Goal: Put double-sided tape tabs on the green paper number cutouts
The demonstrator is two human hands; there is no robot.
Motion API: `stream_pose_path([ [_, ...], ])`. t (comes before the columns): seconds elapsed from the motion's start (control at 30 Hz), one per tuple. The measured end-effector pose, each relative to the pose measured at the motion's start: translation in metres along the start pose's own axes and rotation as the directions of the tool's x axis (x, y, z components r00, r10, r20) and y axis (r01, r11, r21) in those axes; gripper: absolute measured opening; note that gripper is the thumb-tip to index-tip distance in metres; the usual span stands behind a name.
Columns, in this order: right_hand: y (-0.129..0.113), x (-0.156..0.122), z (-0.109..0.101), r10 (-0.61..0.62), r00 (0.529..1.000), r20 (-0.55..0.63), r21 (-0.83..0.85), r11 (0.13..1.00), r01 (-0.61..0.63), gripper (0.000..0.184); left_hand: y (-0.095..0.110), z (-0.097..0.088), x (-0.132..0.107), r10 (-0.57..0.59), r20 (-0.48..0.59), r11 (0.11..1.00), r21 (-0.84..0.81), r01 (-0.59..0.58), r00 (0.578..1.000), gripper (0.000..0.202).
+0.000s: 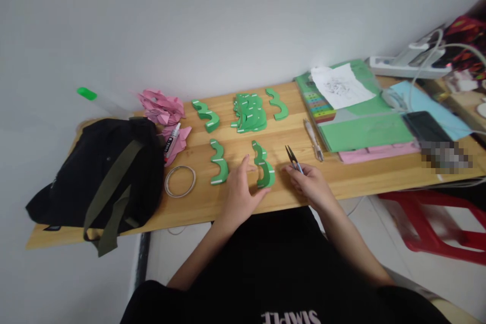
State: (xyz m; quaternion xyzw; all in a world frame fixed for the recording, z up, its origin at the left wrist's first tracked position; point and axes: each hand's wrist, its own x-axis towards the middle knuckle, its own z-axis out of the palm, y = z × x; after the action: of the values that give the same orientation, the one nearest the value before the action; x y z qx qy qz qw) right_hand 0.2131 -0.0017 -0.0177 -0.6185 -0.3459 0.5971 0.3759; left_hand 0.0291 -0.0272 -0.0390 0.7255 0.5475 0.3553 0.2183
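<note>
A green wavy-edged cut-out [267, 173] with short white strips lies in front of me. My left hand [241, 187] is beside it, fingers apart, with the thumb at its lower end; whether the thumb touches it I cannot tell. To the right, my right hand [308, 182] is closed around small thread snips [294, 158], whose dark, pointed blades face away from me and stand slightly apart. Left of my left hand lies a similar green cut-out [219, 162]. Farther back are a thick green cut-out [207, 115], a heap of green cut-outs [249, 113] and another wavy piece [280, 106].
A black bag [110, 172] covers the table's left end. Near it are pink crumpled paper [161, 106], a glue tube [172, 139] and a tape roll [166, 186]. Rightward lie a pen [313, 140], green folders [368, 131], a phone [427, 126] and a power strip [398, 67].
</note>
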Motion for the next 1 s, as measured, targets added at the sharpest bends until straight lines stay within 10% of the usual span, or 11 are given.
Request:
stream_pose_path([
  [0.17,0.000,0.001,0.004,-0.004,1.000,0.016,-0.011,1.000,0.004,0.042,-0.002,0.000,-0.004,0.002,0.106,1.000,0.024,-0.004,0.994,0.086],
  [0.63,0.005,0.003,0.001,-0.037,0.999,0.026,-0.075,0.996,0.038,0.045,0.009,-0.012,-0.006,-0.040,0.015,0.925,-0.378,0.043,0.999,0.074],
  [1.0,-0.001,-0.002,0.005,-0.010,1.000,0.020,0.038,0.999,0.010,0.053,0.014,-0.019,-0.005,-0.053,-0.032,0.923,-0.382,0.037,0.998,0.073],
])
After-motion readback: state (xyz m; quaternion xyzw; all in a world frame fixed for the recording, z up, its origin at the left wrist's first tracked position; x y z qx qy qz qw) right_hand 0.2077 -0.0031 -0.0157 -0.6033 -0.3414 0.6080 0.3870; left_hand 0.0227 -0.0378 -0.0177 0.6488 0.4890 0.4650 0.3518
